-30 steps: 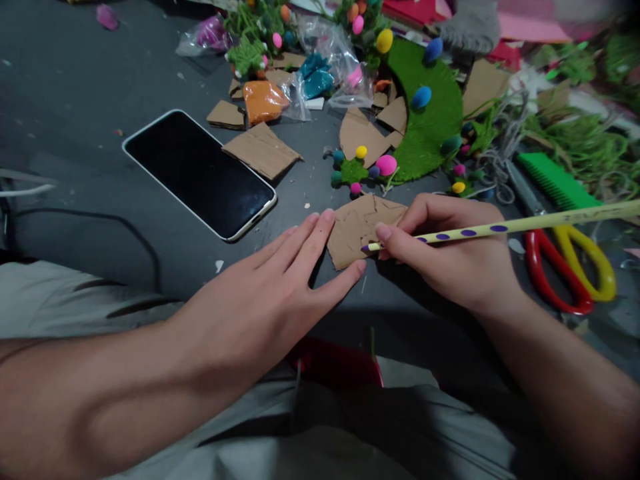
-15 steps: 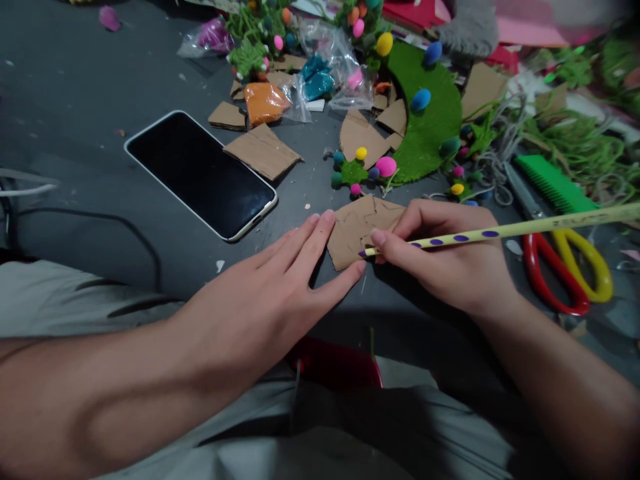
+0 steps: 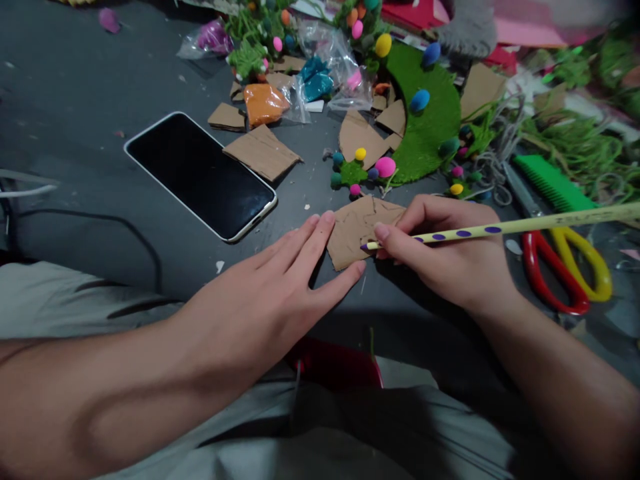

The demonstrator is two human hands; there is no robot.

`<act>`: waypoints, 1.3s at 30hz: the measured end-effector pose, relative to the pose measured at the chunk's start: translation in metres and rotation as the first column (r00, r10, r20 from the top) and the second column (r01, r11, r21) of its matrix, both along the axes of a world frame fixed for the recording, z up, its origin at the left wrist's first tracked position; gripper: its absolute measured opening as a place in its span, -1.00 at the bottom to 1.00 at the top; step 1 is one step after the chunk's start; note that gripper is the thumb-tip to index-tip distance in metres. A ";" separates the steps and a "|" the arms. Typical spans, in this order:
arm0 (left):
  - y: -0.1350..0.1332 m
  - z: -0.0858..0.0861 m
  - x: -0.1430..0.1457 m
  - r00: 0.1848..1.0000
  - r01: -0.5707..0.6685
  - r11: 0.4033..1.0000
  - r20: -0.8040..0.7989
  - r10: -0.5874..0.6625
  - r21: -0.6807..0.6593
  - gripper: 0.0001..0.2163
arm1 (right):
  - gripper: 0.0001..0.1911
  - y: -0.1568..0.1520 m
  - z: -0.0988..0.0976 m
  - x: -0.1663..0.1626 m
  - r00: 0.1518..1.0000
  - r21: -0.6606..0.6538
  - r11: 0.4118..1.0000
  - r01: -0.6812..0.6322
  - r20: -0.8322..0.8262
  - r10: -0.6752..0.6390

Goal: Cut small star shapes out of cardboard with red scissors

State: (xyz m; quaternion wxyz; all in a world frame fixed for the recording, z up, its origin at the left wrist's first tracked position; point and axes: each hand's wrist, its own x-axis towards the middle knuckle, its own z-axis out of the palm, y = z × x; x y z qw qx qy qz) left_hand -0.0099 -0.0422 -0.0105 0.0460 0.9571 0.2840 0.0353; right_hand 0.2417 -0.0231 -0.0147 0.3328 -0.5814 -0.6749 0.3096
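Observation:
A small piece of brown cardboard (image 3: 346, 235) lies on the dark table in front of me, with dark pencil lines drawn across it. My left hand (image 3: 287, 273) rests flat beside it, fingers stretched out, the index fingertip and thumb tip touching its left and lower edges. In my right hand (image 3: 440, 247) is a pale yellow pencil (image 3: 530, 227) with purple dots, pinched between thumb and fingers. Its dark tip is on or just over the cardboard's lower middle. My right fingers hide the cardboard's right part.
A phone (image 3: 200, 177) lies left of the cardboard, with a cardboard scrap (image 3: 264, 152) against its edge. Scissors (image 3: 555, 267) and a green comb (image 3: 554, 181) lie at right. Behind are a green felt ring (image 3: 433, 127), small bags of clay (image 3: 265, 103), and yarn (image 3: 575, 143).
The pencil tip has shifted slightly up on the cardboard, and my right hand has moved a little with it. My left hand stays in place.

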 end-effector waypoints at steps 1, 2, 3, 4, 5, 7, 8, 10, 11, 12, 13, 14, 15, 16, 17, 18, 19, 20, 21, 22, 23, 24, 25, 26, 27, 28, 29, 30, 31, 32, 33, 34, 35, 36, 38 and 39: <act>0.000 0.000 0.000 1.000 0.000 1.000 -0.001 0.000 0.000 -0.33 | -0.69 0.000 0.000 0.000 1.000 -0.003 1.000 0.011 -0.012 -0.011; 0.000 0.000 0.000 1.000 -0.002 1.000 -0.003 0.002 0.004 -0.32 | -0.69 0.000 -0.001 -0.001 1.000 -0.006 1.000 0.019 -0.022 -0.019; -0.001 0.000 0.000 1.000 -0.006 1.000 -0.006 0.006 0.008 -0.33 | -0.70 0.000 -0.001 -0.001 0.999 -0.008 1.000 0.025 -0.027 -0.025; -0.001 -0.001 -0.001 1.000 -0.010 1.000 -0.008 0.010 0.012 -0.33 | -0.70 0.000 -0.002 -0.001 0.999 -0.007 1.000 0.028 -0.028 -0.029; -0.001 -0.001 -0.001 1.000 -0.009 1.000 -0.008 0.009 0.015 -0.33 | -0.69 0.000 -0.002 -0.001 0.999 -0.004 1.000 0.030 -0.025 -0.030; 0.000 0.000 0.000 1.000 -0.001 1.000 -0.004 0.001 0.021 -0.32 | -0.69 0.000 -0.001 -0.001 1.000 0.005 1.000 0.017 -0.014 -0.017; 0.000 0.000 0.000 1.000 0.007 1.000 -0.004 -0.007 0.021 -0.33 | -0.69 0.000 -0.001 -0.001 1.000 0.006 1.000 0.004 -0.008 -0.004; 0.001 0.002 0.001 1.000 0.015 1.000 -0.016 -0.015 0.021 -0.34 | -0.69 0.000 0.000 0.000 1.000 -0.006 1.000 -0.022 -0.002 0.022; 0.001 0.002 0.001 1.000 0.015 1.000 -0.025 -0.014 0.022 -0.35 | -0.69 0.001 0.000 0.000 0.999 -0.013 0.999 -0.033 -0.003 0.033; 0.002 0.003 0.002 0.999 0.013 1.000 -0.029 -0.012 0.027 -0.36 | -0.69 0.001 0.001 0.000 0.999 -0.014 0.999 -0.037 -0.006 0.037; 0.002 0.003 0.002 0.999 0.013 0.999 -0.030 -0.012 0.034 -0.36 | -0.69 0.001 0.001 0.000 0.999 -0.011 0.999 -0.037 -0.009 0.036; 0.001 0.003 0.002 1.000 0.011 0.999 -0.027 -0.010 0.042 -0.36 | -0.69 0.001 0.001 0.001 0.999 -0.005 0.999 -0.033 -0.008 0.033; 0.001 0.003 0.002 1.000 0.011 0.999 -0.022 -0.009 0.049 -0.35 | -0.69 0.001 0.000 0.000 1.000 0.004 1.000 -0.024 -0.004 0.024; 0.001 0.003 0.002 1.000 0.013 0.999 -0.018 -0.012 0.051 -0.35 | -0.69 0.001 0.000 0.000 1.000 0.008 1.000 -0.015 0.000 0.015; 0.001 0.002 0.002 1.000 0.012 0.999 -0.015 -0.011 0.050 -0.35 | -0.69 0.001 0.000 0.000 1.000 0.006 1.000 -0.006 0.000 0.006; 0.000 0.002 0.001 1.000 0.009 0.999 -0.013 -0.008 0.049 -0.35 | -0.69 0.001 0.000 0.000 1.000 0.003 1.000 0.002 -0.003 -0.002; 0.000 0.001 0.001 1.000 0.006 0.999 -0.014 -0.005 0.046 -0.36 | -0.70 0.001 -0.001 -0.001 1.000 0.000 1.000 0.008 -0.013 -0.008; 0.000 0.001 0.001 1.000 0.003 0.999 -0.014 -0.002 0.043 -0.36 | -0.70 0.001 -0.001 -0.001 0.999 -0.003 1.000 0.012 -0.029 -0.013; 0.000 0.001 0.001 1.000 0.001 0.999 -0.014 -0.001 0.041 -0.37 | -0.70 0.001 -0.001 -0.002 0.999 -0.008 1.000 0.017 -0.047 -0.018; 0.000 0.000 0.001 1.000 -0.001 0.999 -0.017 0.002 0.039 -0.36 | -0.71 0.000 -0.001 -0.002 0.998 -0.016 1.000 0.023 -0.057 -0.024; 0.000 0.000 0.001 1.000 -0.001 0.999 -0.020 0.001 0.037 -0.35 | -0.71 0.000 -0.001 -0.002 0.998 -0.020 0.999 0.030 -0.059 -0.031; 0.000 0.000 0.000 1.000 0.000 0.999 -0.024 0.001 0.035 -0.34 | -0.71 0.000 -0.001 -0.002 0.998 -0.022 0.999 0.031 -0.053 -0.032; 0.000 0.000 0.000 1.000 0.002 0.999 -0.026 -0.001 0.033 -0.33 | -0.70 0.000 0.000 -0.001 0.999 -0.020 0.999 0.027 -0.040 -0.028; 0.000 0.000 -0.001 1.000 0.005 0.999 -0.028 -0.004 0.031 -0.32 | -0.70 0.001 0.000 -0.001 1.000 -0.015 1.000 0.018 -0.025 -0.018; 0.000 0.000 -0.001 1.000 0.008 1.000 -0.029 -0.007 0.029 -0.31 | -0.69 0.001 0.000 0.000 1.000 -0.009 1.000 0.000 -0.010 0.000; 0.000 0.000 -0.001 1.000 0.007 1.000 -0.030 -0.006 0.029 -0.31 | -0.69 0.001 0.001 0.000 1.000 -0.006 1.000 -0.020 0.004 0.020; 0.000 0.000 -0.001 1.000 0.004 1.000 -0.031 -0.003 0.030 -0.31 | -0.68 0.001 0.001 0.000 0.999 -0.002 0.999 -0.036 0.015 0.036; 0.000 0.000 -0.001 0.999 -0.002 1.000 -0.034 0.003 0.031 -0.32 | -0.68 0.001 0.001 0.001 0.999 -0.001 0.999 -0.042 0.021 0.042; -0.001 0.000 -0.001 0.999 -0.008 1.000 -0.037 0.009 0.029 -0.32 | -0.68 0.001 0.001 0.000 0.999 0.000 0.999 -0.037 0.021 0.037; -0.001 0.000 -0.001 0.999 -0.013 1.000 -0.038 0.014 0.028 -0.32 | -0.68 0.001 0.001 0.000 1.000 0.001 1.000 -0.025 0.012 0.025; -0.001 0.000 -0.001 0.999 -0.015 1.000 -0.040 0.016 0.024 -0.31 | -0.68 0.001 0.000 -0.001 1.000 0.000 1.000 -0.008 -0.004 0.008; -0.001 0.000 -0.001 0.999 -0.014 1.000 -0.038 0.015 0.021 -0.31 | -0.68 0.001 0.000 -0.001 1.000 -0.003 1.000 0.008 -0.023 -0.008; -0.001 0.000 -0.001 0.999 -0.011 1.000 -0.034 0.012 0.022 -0.31 | -0.69 0.001 -0.001 -0.002 0.999 -0.008 1.000 0.018 -0.044 -0.019; -0.001 0.000 -0.001 1.000 -0.009 1.000 -0.030 0.010 0.025 -0.32 | -0.70 0.001 -0.002 -0.002 0.998 -0.012 1.000 0.025 -0.063 -0.025; -0.001 0.000 -0.001 1.000 -0.004 0.999 -0.026 0.005 0.032 -0.34 | -0.70 0.001 -0.003 -0.003 0.996 -0.016 0.999 0.028 -0.082 -0.029; -0.001 0.000 -0.001 1.000 -0.001 0.999 -0.023 0.002 0.034 -0.35 | -0.70 0.001 -0.003 -0.003 0.996 -0.015 0.999 0.028 -0.082 -0.029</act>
